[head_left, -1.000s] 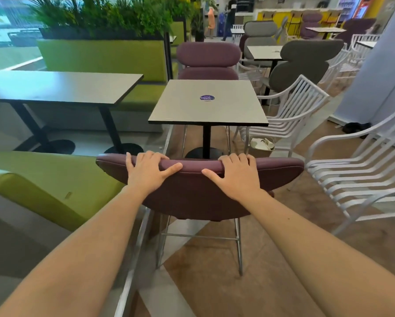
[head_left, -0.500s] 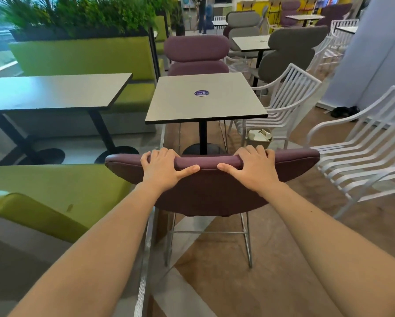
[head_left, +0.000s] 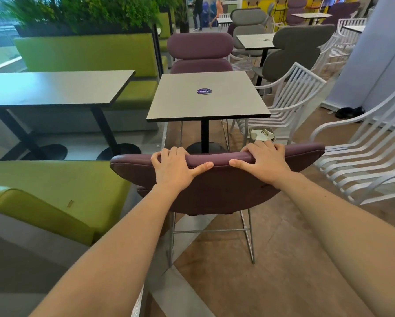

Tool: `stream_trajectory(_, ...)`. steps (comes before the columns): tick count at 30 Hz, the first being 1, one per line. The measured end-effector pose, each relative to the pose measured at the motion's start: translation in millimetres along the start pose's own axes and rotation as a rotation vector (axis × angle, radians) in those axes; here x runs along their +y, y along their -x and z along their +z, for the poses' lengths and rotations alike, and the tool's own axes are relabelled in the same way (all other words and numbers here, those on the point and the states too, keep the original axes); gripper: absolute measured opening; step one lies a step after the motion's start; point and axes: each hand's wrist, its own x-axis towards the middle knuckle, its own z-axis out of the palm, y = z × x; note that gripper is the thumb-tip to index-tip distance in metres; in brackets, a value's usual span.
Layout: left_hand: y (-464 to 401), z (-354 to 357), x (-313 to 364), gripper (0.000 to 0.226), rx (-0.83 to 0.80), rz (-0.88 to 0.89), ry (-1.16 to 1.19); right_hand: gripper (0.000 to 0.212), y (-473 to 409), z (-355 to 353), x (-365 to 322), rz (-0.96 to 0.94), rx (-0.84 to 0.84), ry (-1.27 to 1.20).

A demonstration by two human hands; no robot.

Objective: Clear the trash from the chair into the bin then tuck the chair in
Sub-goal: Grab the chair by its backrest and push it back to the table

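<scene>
You're gripping the chair (head_left: pixel 217 186) backrest's top edge with left hand (head_left: pixel 173 171) and right hand (head_left: pixel 264 162), fingers curled over it. Tuck-in step: chair's sitting just short of the table (head_left: pixel 206 97) near edge. Next, I'd push straight, centred on the table post (head_left: pixel 204 136).

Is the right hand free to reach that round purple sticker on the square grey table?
Probably not yet: the right hand grips the purple padded chair back, which stands between the person and the sticker mid-table.
</scene>
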Motion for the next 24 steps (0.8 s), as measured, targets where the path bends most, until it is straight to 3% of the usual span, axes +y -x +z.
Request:
stream_trajectory(6, 12, 10, 37, 0.048, 0.069, 0.059, 0.069, 0.058, 3, 5, 3, -0.049, 0.054, 0.000)
stream_trajectory(8, 16, 15, 56, 0.042, 0.132, -0.001, 0.069, 0.056, 6, 8, 2, -0.055, 0.085, 0.003)
stream_trajectory(11, 11, 21, 63, 0.054, 0.206, -0.091, 0.102, 0.057, 4, 10, 3, -0.063, 0.119, 0.033)
stream_trajectory(15, -1, 24, 59, 0.071, 0.179, -0.097, 0.116, 0.058, -4, 10, 3, -0.072, 0.124, 0.056)
stream_trajectory(24, -30, 29, 62, 0.068, 0.142, -0.114, 0.142, 0.058, -32, 13, 13, -0.078, 0.108, 0.030)
